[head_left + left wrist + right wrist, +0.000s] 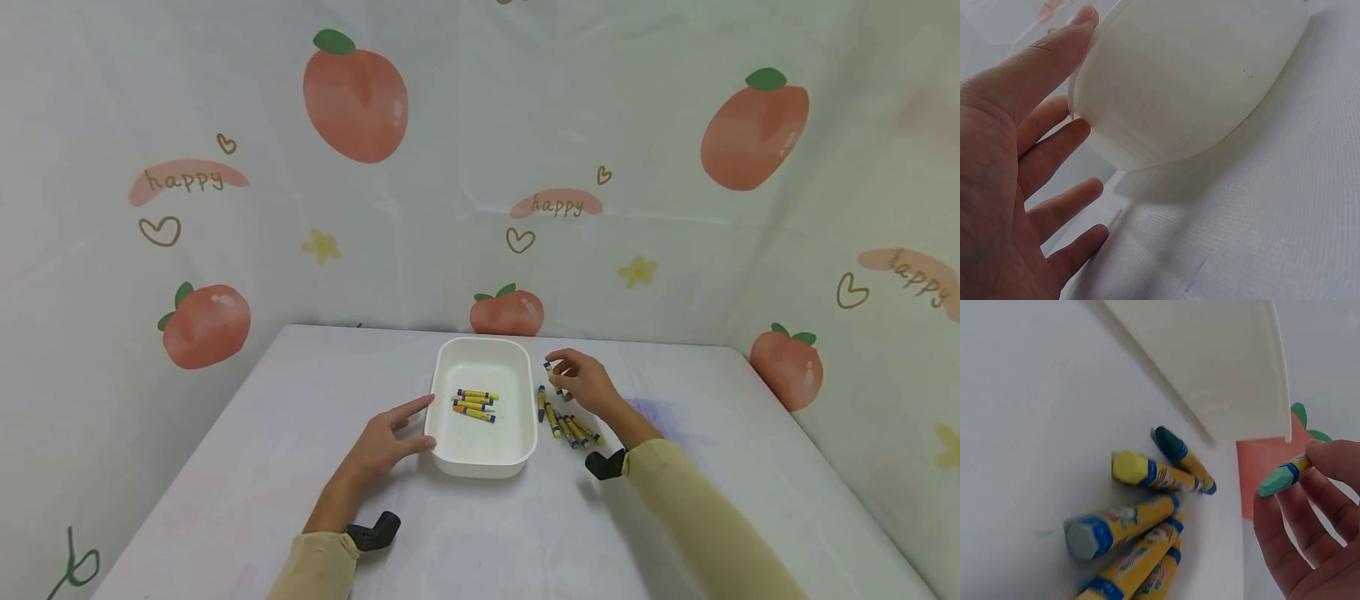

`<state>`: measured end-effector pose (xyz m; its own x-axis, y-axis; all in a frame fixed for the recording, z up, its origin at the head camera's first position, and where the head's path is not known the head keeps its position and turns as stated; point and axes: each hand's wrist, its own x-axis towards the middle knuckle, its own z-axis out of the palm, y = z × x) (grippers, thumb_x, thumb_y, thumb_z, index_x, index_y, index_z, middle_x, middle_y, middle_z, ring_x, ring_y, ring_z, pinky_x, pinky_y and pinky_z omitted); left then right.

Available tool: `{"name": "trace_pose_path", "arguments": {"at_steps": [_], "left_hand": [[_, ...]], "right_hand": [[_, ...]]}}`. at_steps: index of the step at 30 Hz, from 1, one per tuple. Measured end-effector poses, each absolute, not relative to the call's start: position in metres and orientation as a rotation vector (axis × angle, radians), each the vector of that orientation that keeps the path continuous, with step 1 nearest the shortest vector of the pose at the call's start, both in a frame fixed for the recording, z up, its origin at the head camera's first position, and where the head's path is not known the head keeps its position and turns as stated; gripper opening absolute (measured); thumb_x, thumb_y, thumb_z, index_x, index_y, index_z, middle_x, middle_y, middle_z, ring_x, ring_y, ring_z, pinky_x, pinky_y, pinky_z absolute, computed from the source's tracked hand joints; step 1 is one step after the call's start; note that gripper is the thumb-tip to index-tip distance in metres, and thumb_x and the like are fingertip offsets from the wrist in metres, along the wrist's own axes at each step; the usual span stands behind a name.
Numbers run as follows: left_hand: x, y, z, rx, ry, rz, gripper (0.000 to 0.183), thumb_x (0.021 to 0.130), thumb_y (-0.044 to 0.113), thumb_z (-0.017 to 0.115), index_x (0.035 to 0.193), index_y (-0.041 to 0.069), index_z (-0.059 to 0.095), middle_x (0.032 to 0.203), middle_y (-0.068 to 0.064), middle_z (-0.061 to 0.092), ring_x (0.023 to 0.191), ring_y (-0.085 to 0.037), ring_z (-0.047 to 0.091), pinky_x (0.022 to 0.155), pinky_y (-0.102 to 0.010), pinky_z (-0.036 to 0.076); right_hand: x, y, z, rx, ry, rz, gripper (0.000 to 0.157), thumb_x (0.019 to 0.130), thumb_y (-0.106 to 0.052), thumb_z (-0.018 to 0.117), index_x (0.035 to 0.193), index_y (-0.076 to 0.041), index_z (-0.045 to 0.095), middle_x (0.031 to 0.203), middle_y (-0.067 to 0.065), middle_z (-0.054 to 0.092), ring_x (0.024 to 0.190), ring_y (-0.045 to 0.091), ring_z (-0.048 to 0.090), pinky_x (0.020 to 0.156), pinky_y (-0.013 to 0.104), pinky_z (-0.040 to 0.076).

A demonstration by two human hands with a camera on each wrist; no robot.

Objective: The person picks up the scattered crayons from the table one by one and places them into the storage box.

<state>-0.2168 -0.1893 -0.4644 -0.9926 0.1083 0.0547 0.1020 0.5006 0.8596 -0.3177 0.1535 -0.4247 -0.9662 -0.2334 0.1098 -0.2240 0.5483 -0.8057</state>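
Observation:
In the head view a white tray [483, 471] stands on the table, with several crayons [474, 412] lying in it. My left hand [382, 442] touches the tray's left side with thumb and fingertips, its fingers fairly straight; the left wrist view shows the fingers [1054, 156] spread against the tray wall [1191, 81]. My right hand [588, 383] pinches a mint-green crayon [1282, 478] between thumb and fingers, raised just right of the tray. Below that hand lies a loose group of crayons [573, 429], among them a dark green one [1172, 445] and a yellow one [1132, 467].
The white tabletop [360, 358] reaches back to a hanging cloth [465, 125] printed with peaches and hearts. A bluish stain [660, 421] marks the table to the right. Black wrist mounts [375, 532] sit on both forearms.

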Motion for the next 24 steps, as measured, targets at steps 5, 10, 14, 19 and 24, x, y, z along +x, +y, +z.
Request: {"name": "trace_pose_path", "arguments": {"at_steps": [5, 10, 14, 19, 24], "left_hand": [[-0.217, -0.190, -0.465, 0.199, 2.714, 1.554, 0.067, 0.079, 0.037, 0.080, 0.140, 0.028, 0.054, 0.148, -0.010, 0.045, 0.129, -0.046, 0.043, 0.101, -0.065, 0.036], [-0.218, -0.190, -0.466, 0.191, 2.697, 1.566, 0.066, 0.079, 0.037, 0.080, 0.140, 0.030, 0.055, 0.148, -0.007, 0.045, 0.130, -0.044, 0.043, 0.102, -0.064, 0.035], [-0.218, -0.190, -0.465, 0.196, 2.704, 1.557, 0.066, 0.079, 0.037, 0.080, 0.140, 0.031, 0.055, 0.148, -0.007, 0.045, 0.129, -0.043, 0.044, 0.102, -0.063, 0.036], [-0.217, -0.190, -0.465, 0.190, 2.706, 1.556, 0.066, 0.078, 0.037, 0.080, 0.139, 0.030, 0.055, 0.147, -0.008, 0.045, 0.129, -0.044, 0.044, 0.101, -0.064, 0.036], [-0.217, -0.190, -0.464, 0.190, 2.695, 1.569, 0.068, 0.078, 0.038, 0.081, 0.140, 0.030, 0.055, 0.148, -0.008, 0.045, 0.130, -0.044, 0.043, 0.101, -0.064, 0.036]], "right_hand": [[-0.320, 0.141, -0.418, -0.472, 2.756, -1.505, 0.035, 0.091, -0.003, 0.065, 0.125, -0.001, 0.058, 0.097, 0.013, 0.063, 0.080, 0.026, 0.061, 0.061, 0.039, 0.059], [-0.321, 0.127, -0.409, -0.498, 2.759, -1.540, 0.035, 0.091, -0.004, 0.065, 0.125, -0.003, 0.058, 0.099, 0.013, 0.063, 0.083, 0.026, 0.061, 0.065, 0.046, 0.059], [-0.324, 0.116, -0.403, -0.504, 2.752, -1.555, 0.034, 0.091, -0.005, 0.066, 0.125, -0.006, 0.058, 0.099, 0.013, 0.063, 0.085, 0.026, 0.060, 0.066, 0.046, 0.059], [-0.329, 0.103, -0.398, -0.531, 2.734, -1.566, 0.033, 0.091, -0.004, 0.066, 0.123, -0.007, 0.059, 0.099, 0.012, 0.063, 0.085, 0.027, 0.060, 0.063, 0.040, 0.059], [-0.330, 0.091, -0.396, -0.523, 2.732, -1.512, 0.031, 0.091, -0.003, 0.067, 0.120, -0.009, 0.060, 0.098, 0.011, 0.063, 0.083, 0.026, 0.060, 0.061, 0.035, 0.059]]}}
